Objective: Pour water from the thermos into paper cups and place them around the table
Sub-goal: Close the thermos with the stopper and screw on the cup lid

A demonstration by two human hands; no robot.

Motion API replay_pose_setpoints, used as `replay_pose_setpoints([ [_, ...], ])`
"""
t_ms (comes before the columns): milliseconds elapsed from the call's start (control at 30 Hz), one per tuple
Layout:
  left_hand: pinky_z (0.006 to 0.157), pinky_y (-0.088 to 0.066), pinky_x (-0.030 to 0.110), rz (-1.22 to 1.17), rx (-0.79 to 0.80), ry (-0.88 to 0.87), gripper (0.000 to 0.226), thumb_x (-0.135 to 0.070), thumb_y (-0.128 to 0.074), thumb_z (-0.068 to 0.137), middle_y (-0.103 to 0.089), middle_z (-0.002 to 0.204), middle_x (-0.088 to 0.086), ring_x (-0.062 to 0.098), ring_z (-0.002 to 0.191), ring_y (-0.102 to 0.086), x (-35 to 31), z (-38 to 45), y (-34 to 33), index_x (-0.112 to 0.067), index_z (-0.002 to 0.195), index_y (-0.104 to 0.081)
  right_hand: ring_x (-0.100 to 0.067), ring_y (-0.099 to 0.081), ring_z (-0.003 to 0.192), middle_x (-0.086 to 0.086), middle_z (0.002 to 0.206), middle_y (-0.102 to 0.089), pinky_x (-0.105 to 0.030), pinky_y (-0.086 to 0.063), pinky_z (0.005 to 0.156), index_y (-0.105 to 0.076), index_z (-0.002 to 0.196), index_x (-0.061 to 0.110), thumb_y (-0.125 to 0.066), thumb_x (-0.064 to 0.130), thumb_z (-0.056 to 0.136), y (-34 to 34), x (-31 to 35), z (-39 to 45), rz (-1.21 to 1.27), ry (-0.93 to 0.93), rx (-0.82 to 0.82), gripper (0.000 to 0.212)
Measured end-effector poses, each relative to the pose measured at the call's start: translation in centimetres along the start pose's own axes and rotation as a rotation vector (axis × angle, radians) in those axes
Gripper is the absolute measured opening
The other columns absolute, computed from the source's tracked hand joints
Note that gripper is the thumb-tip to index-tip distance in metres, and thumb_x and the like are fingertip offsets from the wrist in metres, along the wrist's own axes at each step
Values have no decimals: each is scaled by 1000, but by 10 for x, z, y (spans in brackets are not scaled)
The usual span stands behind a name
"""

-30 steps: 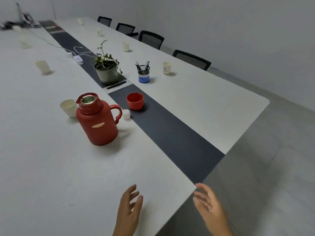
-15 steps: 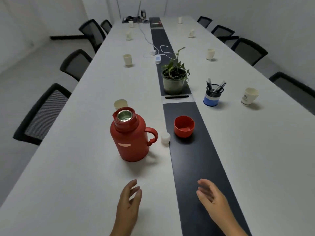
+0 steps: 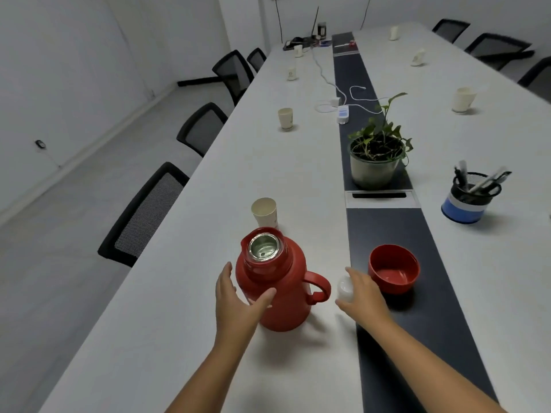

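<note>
The red thermos [image 3: 278,296] stands open-mouthed on the white table [image 3: 185,338], handle pointing right. My left hand [image 3: 235,302] is spread against its left side, thumb lying on the front of the body, fingers fairly straight. A white stopper [image 3: 344,289] lies just right of the handle; my right hand [image 3: 362,295] is over it, with index finger and thumb on either side of it. The red lid cup [image 3: 393,268] sits on the dark centre strip. A paper cup [image 3: 264,211] stands just behind the thermos. Several more paper cups, such as the far paper cup [image 3: 285,118], dot both sides.
A potted plant [image 3: 377,158] and a pen holder [image 3: 469,198] stand further up the table. White cables and a power strip [image 3: 343,113] lie on the dark strip [image 3: 396,338]. Black chairs [image 3: 146,213] line the left edge; more stand at the far right.
Both hands have reached forward from the near table edge: the left arrived at the thermos, the right at the white stopper. My view has come closer and turned left.
</note>
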State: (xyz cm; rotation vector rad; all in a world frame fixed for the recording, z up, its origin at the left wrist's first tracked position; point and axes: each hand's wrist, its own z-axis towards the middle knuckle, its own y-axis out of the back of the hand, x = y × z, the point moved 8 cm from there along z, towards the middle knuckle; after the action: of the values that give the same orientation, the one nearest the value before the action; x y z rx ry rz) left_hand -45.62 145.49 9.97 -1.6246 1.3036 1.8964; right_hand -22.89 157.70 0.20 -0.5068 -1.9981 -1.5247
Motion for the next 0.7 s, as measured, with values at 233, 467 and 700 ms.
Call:
replay_pose_setpoints([
  [233,87,-46,22,-77,193,-188,83,-27,-78,46,-47,119,-17,7,114,-48,-15,38,-17,-38,120,-42,-29,-52,102,-12,111,-55,-30,-40,77,-53,112,12,-66,15,69,-13,-4,14,8,-60,11,44],
  [467,47,-56,35,-179,270,-132,76,-30,-79,45,-37,113,-30,7,110,-46,-9,36,-20,-52,106,-41,-19,-51,95,-2,103,-48,-21,-38,74,-52,114,17,-69,4,65,15,20,-28,285,-30,-38,54],
  [700,99,-28,21,30,328,-290,82,-40,-72,53,-36,119,-19,3,119,-34,-19,24,-10,-28,127,-39,-9,-55,71,5,81,-58,-14,-45,56,-40,85,28,-80,18,61,88,103,-50,385,133,-117,48],
])
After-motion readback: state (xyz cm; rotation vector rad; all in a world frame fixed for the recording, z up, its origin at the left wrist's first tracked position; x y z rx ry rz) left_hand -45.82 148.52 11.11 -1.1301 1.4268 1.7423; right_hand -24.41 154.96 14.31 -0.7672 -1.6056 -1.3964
